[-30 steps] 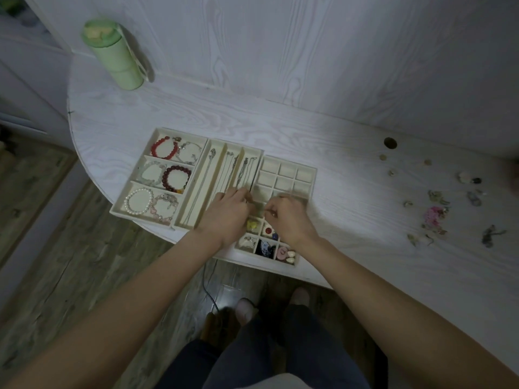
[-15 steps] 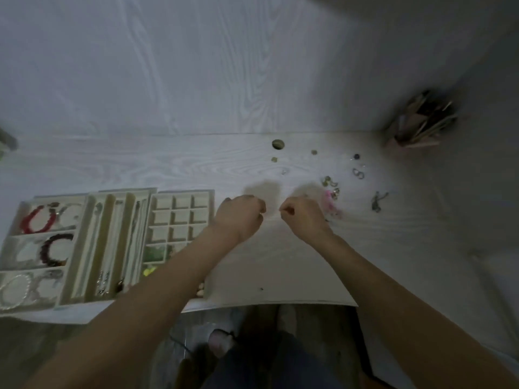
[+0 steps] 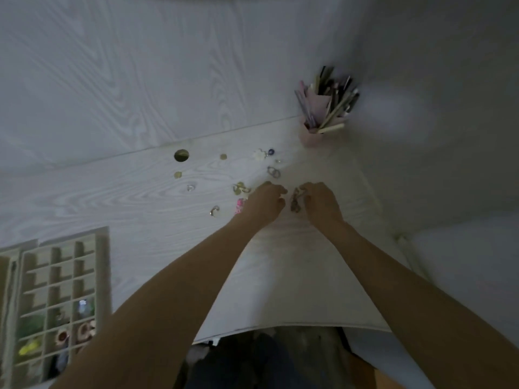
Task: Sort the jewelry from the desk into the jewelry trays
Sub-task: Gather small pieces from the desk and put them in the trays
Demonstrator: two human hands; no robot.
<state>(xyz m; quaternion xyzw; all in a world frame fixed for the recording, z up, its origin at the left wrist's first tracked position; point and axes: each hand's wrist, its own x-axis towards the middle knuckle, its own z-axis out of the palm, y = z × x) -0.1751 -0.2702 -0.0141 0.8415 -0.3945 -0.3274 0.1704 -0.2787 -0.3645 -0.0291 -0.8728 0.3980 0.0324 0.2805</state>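
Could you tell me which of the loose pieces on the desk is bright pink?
The pink piece just beside the left hand; the other pieces look silver, gold or white.

The scene is dim and grey-blue, with soft, flat light and a brighter patch on the wall at the right. Motion blur smears the jewelry tray (image 3: 64, 299) at lower left and the pen cup (image 3: 323, 108). Wide-angle distortion bends the bench (image 3: 140, 197) edge, and faint shadows sit under the hands.
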